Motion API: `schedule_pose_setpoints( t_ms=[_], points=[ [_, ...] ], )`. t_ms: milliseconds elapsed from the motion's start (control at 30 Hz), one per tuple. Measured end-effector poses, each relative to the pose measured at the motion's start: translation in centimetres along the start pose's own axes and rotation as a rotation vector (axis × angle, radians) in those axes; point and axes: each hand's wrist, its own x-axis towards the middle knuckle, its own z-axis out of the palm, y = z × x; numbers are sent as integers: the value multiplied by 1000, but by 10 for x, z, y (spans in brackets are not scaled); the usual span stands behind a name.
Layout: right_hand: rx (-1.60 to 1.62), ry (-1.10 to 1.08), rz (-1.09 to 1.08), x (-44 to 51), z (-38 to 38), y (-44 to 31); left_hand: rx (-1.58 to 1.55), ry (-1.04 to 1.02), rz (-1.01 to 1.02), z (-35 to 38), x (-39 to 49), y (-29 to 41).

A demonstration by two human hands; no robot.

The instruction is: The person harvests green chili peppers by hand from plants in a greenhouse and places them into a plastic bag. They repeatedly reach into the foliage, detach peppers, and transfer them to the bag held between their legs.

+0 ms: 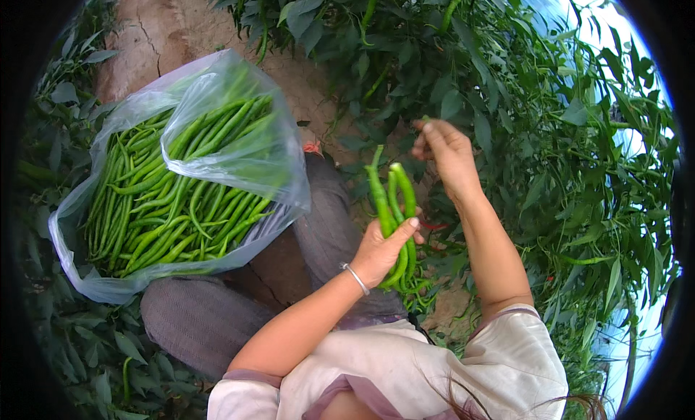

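My left hand (381, 248), with a bangle at its wrist, is closed round a small bunch of long green chili peppers (384, 205). Their upper ends stick up past my thumb, and their curved tips hang below the palm. My right hand (444, 148) is raised up and to the right of the bunch, beside the leaves of a pepper plant (453, 102). Its fingers are bent and blurred, with a small green bit near the fingertips; whether they grip it is unclear. A clear plastic bag (70, 257) filled with green chili peppers (163, 203) lies at the left, by my bent legs.
Dense pepper plants stand along the right and top, with green peppers (369, 10) hanging among the leaves. More foliage (92, 333) grows at the lower left. Cracked bare soil (163, 29) runs between the rows. A red pepper (434, 226) shows low behind my left hand.
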Motion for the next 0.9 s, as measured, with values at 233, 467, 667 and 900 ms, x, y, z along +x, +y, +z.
schedule_pose_setpoints(
  t_ms=[233, 467, 667, 900],
  points=[
    [-1360, -729, 142, 35, 1, 94, -202, 289, 16, -48, 24, -1],
    [-462, 227, -156, 179, 43, 99, -223, 168, -74, -63, 35, 5],
    [314, 389, -113, 242, 50, 71, -257, 138, -85, -65, 42, 10],
    [238, 314, -59, 192, 38, 74, -281, 123, -96, -66, 43, 9]
  ],
)
